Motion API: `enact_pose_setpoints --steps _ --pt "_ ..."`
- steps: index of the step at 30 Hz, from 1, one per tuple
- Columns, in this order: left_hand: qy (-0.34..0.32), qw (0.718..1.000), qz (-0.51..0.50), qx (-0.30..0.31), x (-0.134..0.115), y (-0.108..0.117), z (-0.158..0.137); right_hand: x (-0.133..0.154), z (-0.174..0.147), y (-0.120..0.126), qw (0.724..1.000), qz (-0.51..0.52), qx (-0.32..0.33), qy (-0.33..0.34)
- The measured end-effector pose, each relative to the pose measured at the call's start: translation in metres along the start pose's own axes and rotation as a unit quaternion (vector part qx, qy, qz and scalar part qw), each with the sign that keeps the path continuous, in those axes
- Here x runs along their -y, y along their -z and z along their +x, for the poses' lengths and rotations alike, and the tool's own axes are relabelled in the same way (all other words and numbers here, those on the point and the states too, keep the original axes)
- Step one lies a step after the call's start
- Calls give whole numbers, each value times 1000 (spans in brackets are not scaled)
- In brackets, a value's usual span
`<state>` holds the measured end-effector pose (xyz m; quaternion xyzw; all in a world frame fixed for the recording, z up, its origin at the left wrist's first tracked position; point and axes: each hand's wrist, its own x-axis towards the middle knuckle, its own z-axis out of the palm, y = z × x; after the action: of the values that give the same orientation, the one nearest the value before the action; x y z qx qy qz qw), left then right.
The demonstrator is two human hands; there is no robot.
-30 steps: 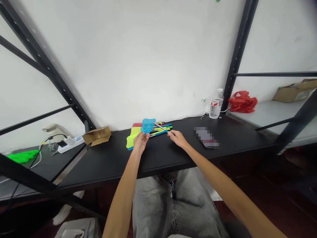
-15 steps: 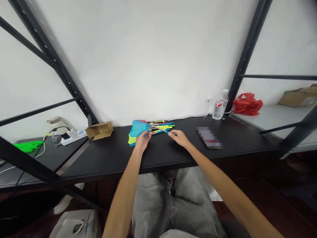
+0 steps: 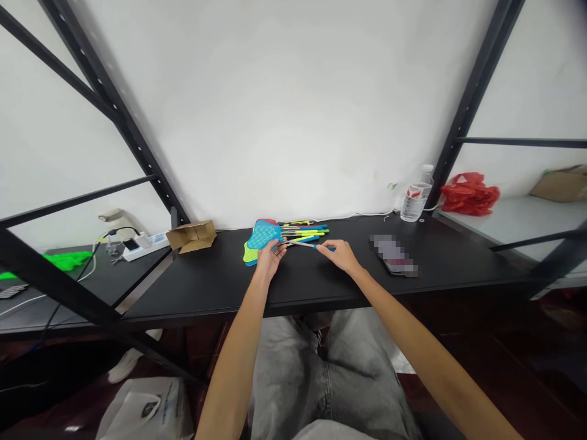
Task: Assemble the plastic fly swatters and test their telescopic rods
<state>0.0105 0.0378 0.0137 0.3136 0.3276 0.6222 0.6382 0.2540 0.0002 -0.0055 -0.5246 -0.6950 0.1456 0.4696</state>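
A blue fly swatter (image 3: pixel 265 234) with a perforated head and a thin metal shaft is held in both hands just over the black tabletop. My left hand (image 3: pixel 270 258) is closed around its neck, just below the head. At the other end, my right hand (image 3: pixel 338 253) grips the blue handle, partly hiding it. Behind and beneath lie several more swatters, with yellow-green handles (image 3: pixel 314 233), a red head (image 3: pixel 266 221) and a yellow head (image 3: pixel 250 254) showing. Their handles point right.
An open cardboard box (image 3: pixel 191 237) sits left of the swatters, near a white power strip (image 3: pixel 149 245). To the right are a phone (image 3: pixel 394 255) with a blurred screen, a water bottle (image 3: pixel 416 194) and a red plastic bag (image 3: pixel 470 194). Black shelf posts (image 3: pixel 477 79) flank the tabletop.
The blue swatter's handle end has moved right and toward me, away from the other handles, and more shaft shows between my hands. The camera view has shifted slightly left.
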Motion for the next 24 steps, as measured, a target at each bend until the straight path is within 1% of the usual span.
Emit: enact_pose_setpoints --steps 7,14,24 --pt "-2 1000 -1 2 1 1 1 2 0 1 1000 -3 1 4" --pt "-7 999 27 20 2 3 1 2 0 1 1000 8 0 2" --pt "-17 998 38 39 3 4 2 2 -1 2 1000 8 -3 1"
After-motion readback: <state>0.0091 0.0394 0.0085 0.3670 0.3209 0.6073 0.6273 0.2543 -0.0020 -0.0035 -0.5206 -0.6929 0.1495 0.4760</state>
